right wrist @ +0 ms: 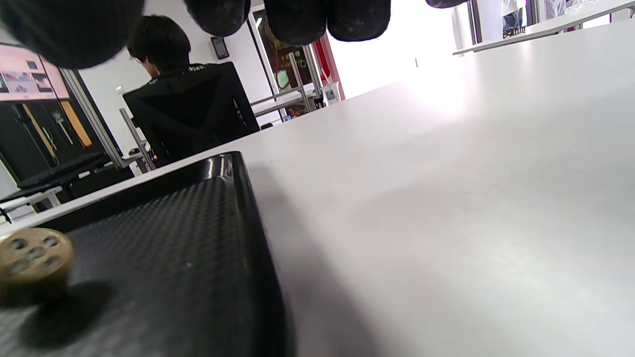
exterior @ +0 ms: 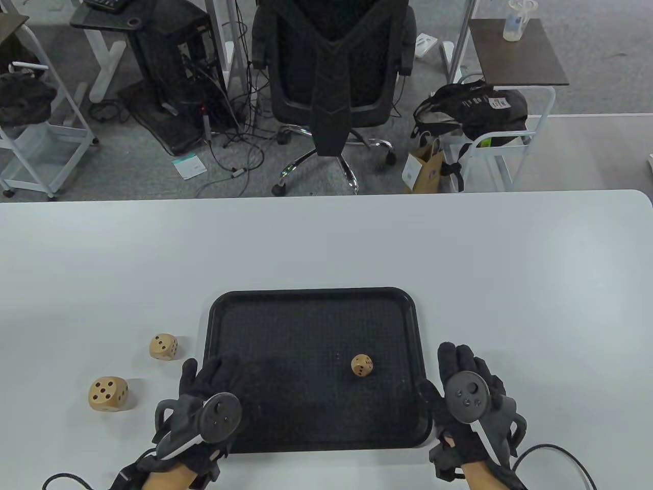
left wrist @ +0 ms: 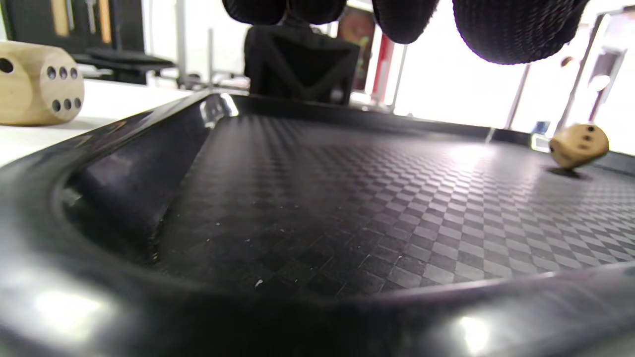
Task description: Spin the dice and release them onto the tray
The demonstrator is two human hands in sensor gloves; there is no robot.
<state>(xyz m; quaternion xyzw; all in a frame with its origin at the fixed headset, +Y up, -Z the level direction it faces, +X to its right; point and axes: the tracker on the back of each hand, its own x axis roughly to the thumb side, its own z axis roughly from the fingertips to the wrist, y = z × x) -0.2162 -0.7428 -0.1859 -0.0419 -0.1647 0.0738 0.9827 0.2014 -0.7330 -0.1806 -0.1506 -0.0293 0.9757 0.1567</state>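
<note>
Gloved fingertips (left wrist: pixel 516 29) of the left hand hang in along the top edge of the frame, rounded and dark, holding nothing. Below them the black tray (left wrist: pixel 124 148) fills most of the picture, its glossy rim curving across the bottom and up the left side, its floor stamped with a checkered texture. At the far right a small wooden die (left wrist: pixel 578 145) sits tilted on the tray floor. At the upper left a larger wooden die (left wrist: pixel 37 84) rests on the white table (left wrist: pixel 114 106), outside the rim.

Bright backlit glare in wrist views; blurred fingertips (left wrist: pixel 511 29).
</note>
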